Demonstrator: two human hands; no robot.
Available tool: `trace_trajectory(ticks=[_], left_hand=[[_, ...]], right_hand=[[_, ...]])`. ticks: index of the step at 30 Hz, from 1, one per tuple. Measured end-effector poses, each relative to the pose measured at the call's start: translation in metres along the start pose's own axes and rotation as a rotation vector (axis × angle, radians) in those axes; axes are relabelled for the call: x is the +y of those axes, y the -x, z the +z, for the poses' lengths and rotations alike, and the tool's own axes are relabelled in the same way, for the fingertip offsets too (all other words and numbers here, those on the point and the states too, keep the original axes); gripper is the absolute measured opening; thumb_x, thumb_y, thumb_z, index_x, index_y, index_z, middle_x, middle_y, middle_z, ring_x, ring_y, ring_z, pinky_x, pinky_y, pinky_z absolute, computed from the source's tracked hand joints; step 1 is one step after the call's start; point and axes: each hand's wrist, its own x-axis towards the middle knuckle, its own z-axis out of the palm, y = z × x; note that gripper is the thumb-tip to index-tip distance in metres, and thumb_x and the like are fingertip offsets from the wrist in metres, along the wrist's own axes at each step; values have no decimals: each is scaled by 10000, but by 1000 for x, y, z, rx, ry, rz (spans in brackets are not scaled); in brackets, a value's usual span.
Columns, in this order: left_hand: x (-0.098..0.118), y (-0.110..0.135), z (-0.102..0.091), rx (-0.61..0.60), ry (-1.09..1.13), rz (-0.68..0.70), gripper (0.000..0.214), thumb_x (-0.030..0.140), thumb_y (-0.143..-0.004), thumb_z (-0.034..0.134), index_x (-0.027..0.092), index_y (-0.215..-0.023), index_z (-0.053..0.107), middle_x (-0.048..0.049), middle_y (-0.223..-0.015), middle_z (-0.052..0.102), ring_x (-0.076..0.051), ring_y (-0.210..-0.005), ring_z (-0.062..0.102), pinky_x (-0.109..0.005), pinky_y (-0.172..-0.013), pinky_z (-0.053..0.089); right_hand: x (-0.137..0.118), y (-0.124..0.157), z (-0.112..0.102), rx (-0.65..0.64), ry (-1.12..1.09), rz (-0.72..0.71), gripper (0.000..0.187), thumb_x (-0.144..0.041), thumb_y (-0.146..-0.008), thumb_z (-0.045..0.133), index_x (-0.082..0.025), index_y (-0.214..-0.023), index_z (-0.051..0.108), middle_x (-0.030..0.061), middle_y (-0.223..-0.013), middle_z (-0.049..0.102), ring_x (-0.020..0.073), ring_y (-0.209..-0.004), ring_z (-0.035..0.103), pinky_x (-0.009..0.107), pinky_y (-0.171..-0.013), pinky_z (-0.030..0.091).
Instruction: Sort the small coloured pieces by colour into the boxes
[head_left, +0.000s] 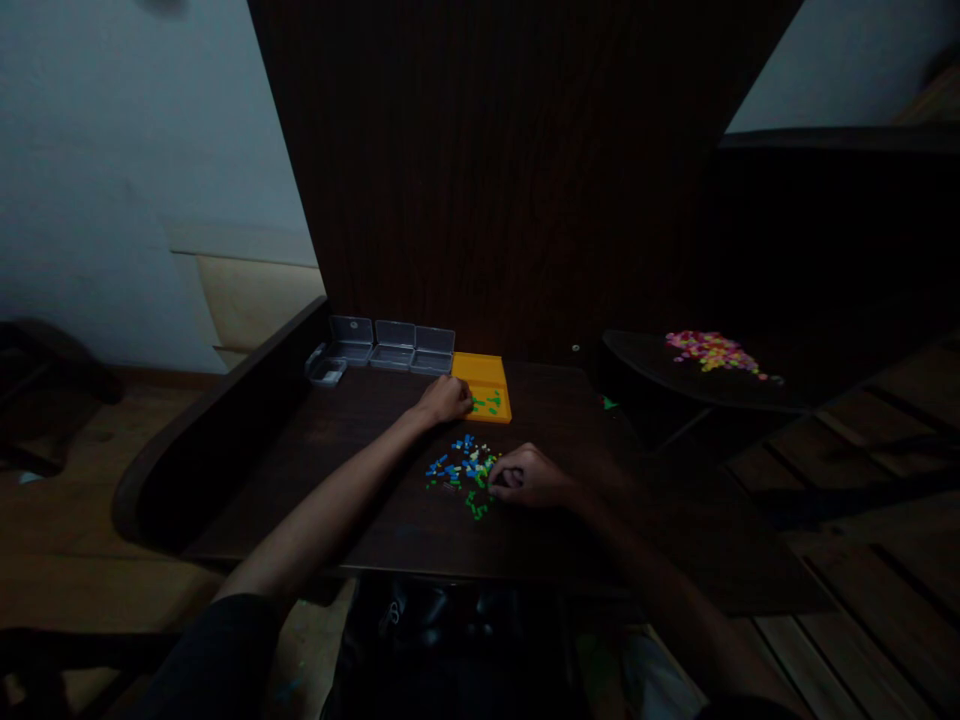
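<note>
A dim scene. My left hand (444, 400) reaches forward to the near left edge of an orange tray (484, 372) that holds a few green pieces (489, 403); its fingers are curled together. My right hand (527, 477) rests on the dark table (360, 500) at the right side of a scatter of small blue, green and pale pieces (461, 470), fingers curled in a pinch. What either hand holds is too small and dark to make out.
Three clear plastic boxes (394, 345) stand in a row at the table's back, left of the tray, with a small one (328, 372) beside them. A pile of pink and yellow pieces (711, 351) lies on a dark surface at right. A dark wooden panel rises behind.
</note>
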Motion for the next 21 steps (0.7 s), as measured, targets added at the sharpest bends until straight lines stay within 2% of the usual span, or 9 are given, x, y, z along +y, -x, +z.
trace_trajectory(ticks=[6,12,16,21], left_hand=[[2,1,-2,-4,4,-16,174,228,-799,588,155,-861,733,-82,-870,741,-187,-845,679,-230,-740,499],[6,11,-10,44,21,37,229,227,-826,553,145,-970,712,-93,-888,726,-190,-826,660,-252,-731,487],[8,27,-11,122,55,173,194,197,-829,546,143,-926,704,-72,-819,697,-165,-755,619,-246,-712,465],[16,61,-10,96,120,422,173,203,-857,523,152,-854,688,-30,-722,641,-149,-741,567,-245,-709,429]], right_hand=[[-2,-1,-3,9,-27,-4,183,-301,-753,653,-140,-791,733,-52,-484,508,58,-436,397,184,-480,339],[-7,-6,-19,146,-87,46,268,-383,-769,656,-129,-804,735,-40,-482,493,63,-443,359,193,-439,291],[-6,-13,-31,244,-93,104,310,-424,-765,664,-126,-803,739,-28,-495,498,64,-453,352,197,-433,268],[2,-25,-45,371,-130,133,353,-457,-747,664,-113,-793,731,-19,-517,512,71,-461,358,207,-442,270]])
